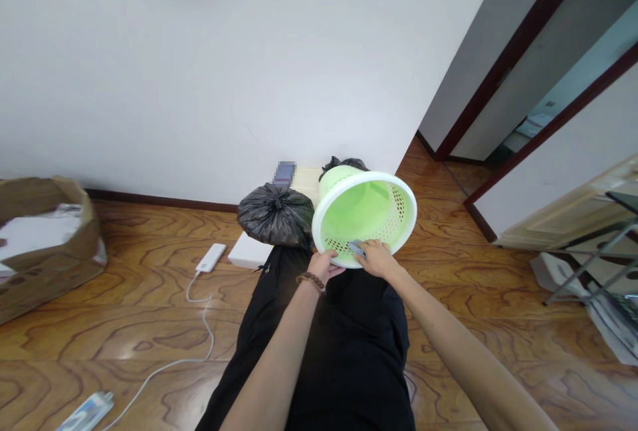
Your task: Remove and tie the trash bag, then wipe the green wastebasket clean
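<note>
Left hand (325, 267) grips near rim of green basket (359, 208), basket tilted, opening toward the person. Right hand (376, 258) holds grey cloth-like item (357, 248) at the basket's inner wall, low by the rim. Black bag (277, 215), knotted, just beside basket on its left; another dark bag (351, 163) behind it, partly hidden. White box (249, 252) on wood floor (164, 311), power strip (211, 258) with white cable nearby. Open carton (54, 271) far left, papers inside.
</note>
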{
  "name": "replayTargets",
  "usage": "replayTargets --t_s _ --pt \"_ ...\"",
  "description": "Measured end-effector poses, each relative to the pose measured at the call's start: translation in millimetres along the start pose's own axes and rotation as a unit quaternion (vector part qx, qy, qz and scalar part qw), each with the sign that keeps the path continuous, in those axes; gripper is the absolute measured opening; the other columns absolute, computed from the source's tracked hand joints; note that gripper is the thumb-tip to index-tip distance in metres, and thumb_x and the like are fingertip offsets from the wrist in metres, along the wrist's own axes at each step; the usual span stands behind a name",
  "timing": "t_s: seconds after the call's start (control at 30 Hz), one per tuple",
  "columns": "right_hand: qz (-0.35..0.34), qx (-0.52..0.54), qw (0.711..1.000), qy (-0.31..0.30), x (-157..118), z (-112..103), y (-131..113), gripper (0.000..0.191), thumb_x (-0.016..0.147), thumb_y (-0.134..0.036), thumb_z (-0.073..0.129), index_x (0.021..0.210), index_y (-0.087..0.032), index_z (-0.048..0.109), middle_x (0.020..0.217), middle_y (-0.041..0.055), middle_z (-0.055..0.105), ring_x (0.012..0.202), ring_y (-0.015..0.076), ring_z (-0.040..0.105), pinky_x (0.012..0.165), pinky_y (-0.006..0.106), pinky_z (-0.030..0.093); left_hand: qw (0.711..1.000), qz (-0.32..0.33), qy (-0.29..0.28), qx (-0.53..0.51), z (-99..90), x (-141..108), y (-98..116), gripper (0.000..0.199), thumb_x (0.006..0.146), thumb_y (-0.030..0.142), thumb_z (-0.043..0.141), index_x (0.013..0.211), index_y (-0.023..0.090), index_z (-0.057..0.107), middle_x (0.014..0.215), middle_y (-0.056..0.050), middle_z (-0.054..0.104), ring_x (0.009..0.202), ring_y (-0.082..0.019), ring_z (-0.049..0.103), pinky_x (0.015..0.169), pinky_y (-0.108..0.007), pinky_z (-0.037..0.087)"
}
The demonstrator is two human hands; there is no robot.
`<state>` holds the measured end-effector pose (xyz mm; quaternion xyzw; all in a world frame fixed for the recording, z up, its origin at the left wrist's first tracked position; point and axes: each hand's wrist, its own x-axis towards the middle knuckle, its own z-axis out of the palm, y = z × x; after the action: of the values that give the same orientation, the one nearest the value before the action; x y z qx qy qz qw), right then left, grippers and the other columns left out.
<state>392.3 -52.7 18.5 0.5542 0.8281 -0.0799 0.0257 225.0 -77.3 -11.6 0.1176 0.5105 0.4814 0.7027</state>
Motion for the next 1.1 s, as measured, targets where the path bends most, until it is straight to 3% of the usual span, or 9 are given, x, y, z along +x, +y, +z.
replayTargets --t_s 0.1,0.23,0.33,0.5,0.63,0.77,0.93,1.1 --pt "0.014 -0.008 1.000 -0.002 -0.9 -1.4 3.9 0.041 0.087 -0.034 0.035 0.123 -0.022 0.051 0.122 0.0092 0.054 0.113 0.0265 0.040 0.092 0.042 0.025 1.000 0.003 0.000 0.006 3.2 -1.1 -0.6 0.037 0.069 0.008 0.057 0.106 0.008 0.052 0.103 -0.020 0.064 0.084 -0.029 0.066 0.072 -0.044 0.055" --pt "-0.019 -0.004 0.999 -0.040 -0.8 -3.5 11.9 0.059 0.078 -0.020 0.044 0.136 -0.029 0.035 0.136 0.0032 0.045 0.121 0.0265 0.035 0.094 0.044 0.022 1.000 0.004 0.003 0.001 1.7 1.7 -1.9 0.037 0.069 0.008 0.057 0.105 0.008 0.052 0.103 -0.020 0.064 0.083 -0.029 0.066 0.071 -0.044 0.055" --pt "-0.037 -0.021 0.999 -0.033 -1.0 -3.9 14.8 0.060 0.077 -0.015 0.042 0.134 -0.035 0.037 0.137 -0.0003 0.043 0.126 0.0266 0.029 0.095 0.047 0.019 1.000 0.003 0.000 -0.002 -1.3 4.6 -2.3 0.038 0.068 0.009 0.057 0.106 0.009 0.051 0.102 -0.020 0.064 0.084 -0.029 0.066 0.071 -0.044 0.055" --pt "-0.059 0.013 0.998 0.021 0.7 -0.5 10.0 0.033 0.084 -0.026 0.044 0.114 -0.029 0.058 0.118 0.0050 0.058 0.114 0.0226 0.043 0.094 0.041 0.023 1.000 0.001 0.014 0.010 -1.6 5.3 -1.2 0.038 0.068 0.009 0.058 0.106 0.009 0.052 0.101 -0.020 0.065 0.084 -0.029 0.066 0.071 -0.044 0.055" --pt "-0.017 0.146 0.986 0.079 8.1 1.0 7.1 0.027 0.087 -0.031 0.039 0.089 -0.018 0.063 0.091 0.0069 0.063 0.088 0.0166 0.055 0.079 0.028 0.036 1.000 0.004 0.004 -0.001 -0.6 4.2 0.5 0.037 0.068 0.009 0.057 0.104 0.009 0.052 0.101 -0.019 0.065 0.083 -0.029 0.066 0.072 -0.045 0.055" --pt "0.028 0.313 0.942 0.117 15.6 -3.5 8.9 0.028 0.086 -0.036 0.038 0.077 -0.018 0.057 0.072 0.0021 0.060 0.068 0.0145 0.056 0.063 0.024 0.041 0.999 -0.001 -0.008 -0.032 -1.0 2.9 3.0 0.040 0.069 0.010 0.056 0.108 0.010 0.050 0.104 -0.019 0.064 0.083 -0.029 0.066 0.073 -0.046 0.054" --pt "0.096 0.470 0.864 0.149 18.3 -13.1 11.4 0.027 0.081 -0.041 0.042 0.084 -0.018 0.055 0.073 -0.0001 0.061 0.055 0.0125 0.057 0.053 0.023 0.044 0.998 -0.005 -0.008 -0.060 -2.4 2.0 5.6 0.046 0.070 0.009 0.056 0.115 0.012 0.046 0.106 -0.019 0.063 0.084 -0.028 0.066 0.073 -0.045 0.054" --pt "0.096 0.592 0.773 0.208 21.4 -25.0 6.3 0.028 0.078 -0.046 0.049 0.083 -0.019 0.053 0.073 -0.0016 0.057 0.052 0.0101 0.053 0.046 0.022 0.044 0.998 0.009 -0.003 -0.056 -1.7 2.2 1.2 0.042 0.069 0.007 0.056 0.109 0.011 0.048 0.105 -0.019 0.063 0.083 -0.028 0.067 0.073 -0.046 0.054"
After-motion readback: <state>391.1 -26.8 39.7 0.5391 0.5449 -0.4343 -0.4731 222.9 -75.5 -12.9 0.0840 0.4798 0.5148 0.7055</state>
